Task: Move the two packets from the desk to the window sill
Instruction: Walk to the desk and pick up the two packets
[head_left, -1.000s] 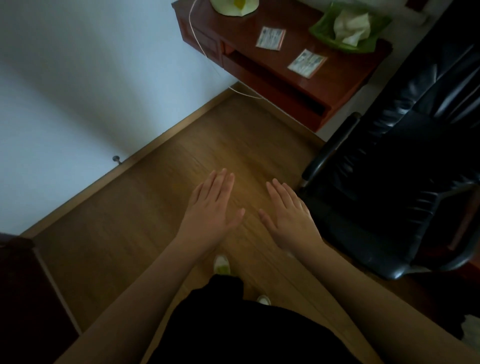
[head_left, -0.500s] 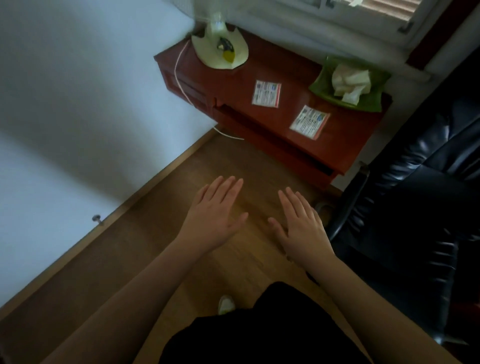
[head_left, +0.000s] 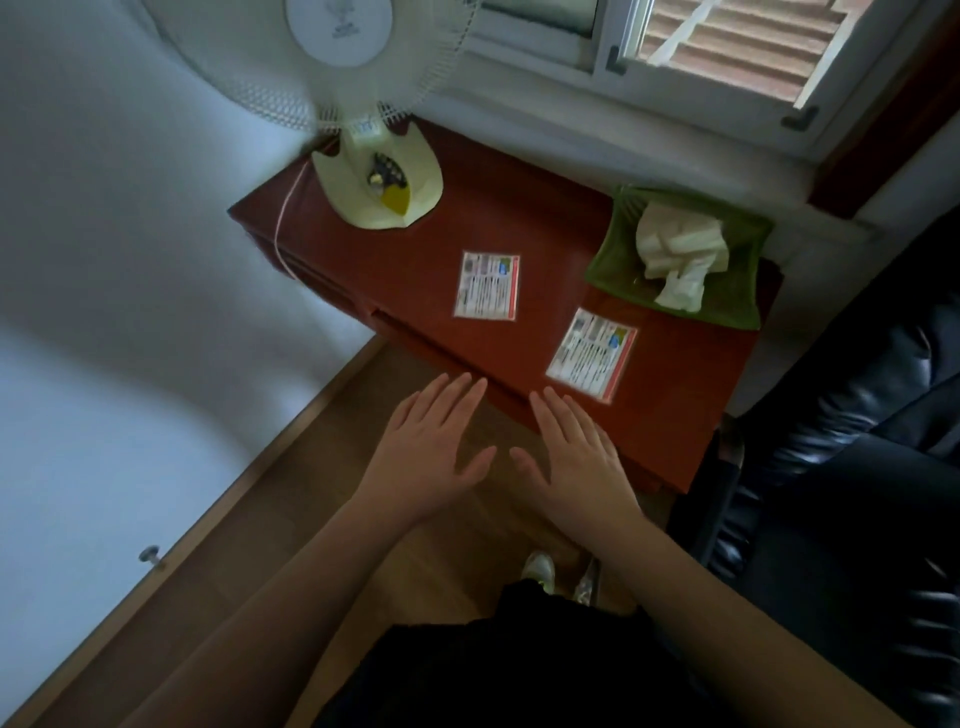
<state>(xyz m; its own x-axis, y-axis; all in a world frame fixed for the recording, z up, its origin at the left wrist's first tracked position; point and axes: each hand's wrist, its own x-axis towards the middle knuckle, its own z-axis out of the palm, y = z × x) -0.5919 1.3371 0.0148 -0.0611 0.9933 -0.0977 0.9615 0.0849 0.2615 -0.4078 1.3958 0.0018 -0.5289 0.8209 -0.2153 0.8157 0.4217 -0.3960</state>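
Observation:
Two flat white printed packets lie on the red-brown desk (head_left: 426, 270): the left packet (head_left: 487, 285) near the middle, the right packet (head_left: 592, 353) close to the front edge. My left hand (head_left: 426, 452) hovers open, palm down, over the floor just short of the desk's front edge. My right hand (head_left: 576, 457) is open too, its fingertips over the desk edge a little below the right packet, touching nothing. The white window sill (head_left: 597, 135) runs behind the desk under the window.
A white table fan (head_left: 332, 62) with a cream base stands at the desk's back left, its cord hanging over the edge. A green dish (head_left: 618, 244) with crumpled tissue sits at the back right. A black leather chair (head_left: 852, 467) crowds the right side. A pale wall lies left.
The view has closed in on the desk and tilted up, bringing the fan and window into sight. Both open hands have come forward to the desk's front edge.

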